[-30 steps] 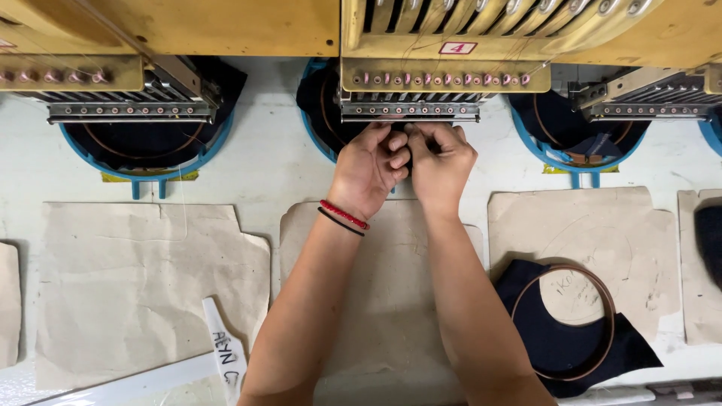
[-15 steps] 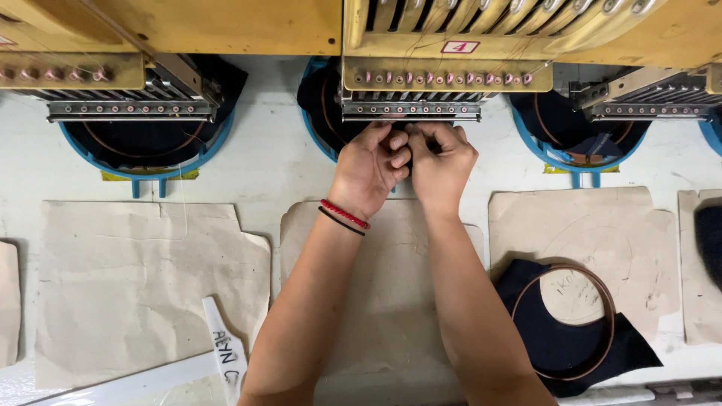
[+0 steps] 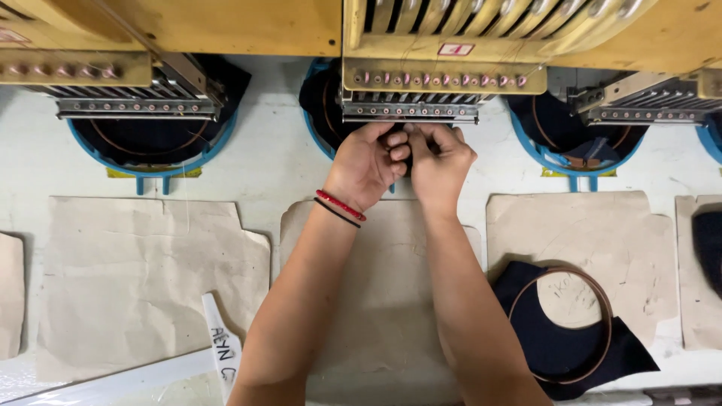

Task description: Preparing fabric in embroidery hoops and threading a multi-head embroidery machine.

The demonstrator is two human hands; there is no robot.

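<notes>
Nothing has moved: left hand (image 3: 366,162) and right hand (image 3: 438,162) stay curled, fingertips pinched beneath the needle bar (image 3: 410,111).

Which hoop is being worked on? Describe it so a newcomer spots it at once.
Along the yellow machine, three blue hoops sit under the needle heads. It is the middle blue hoop, holding dark fabric. Only this one has the left hand and right hand meeting at it.

Beige paper sheets (image 3: 143,286) lie on a white surface (image 3: 271,165); a dark cloth in a hoop (image 3: 564,331) rests right.
</notes>
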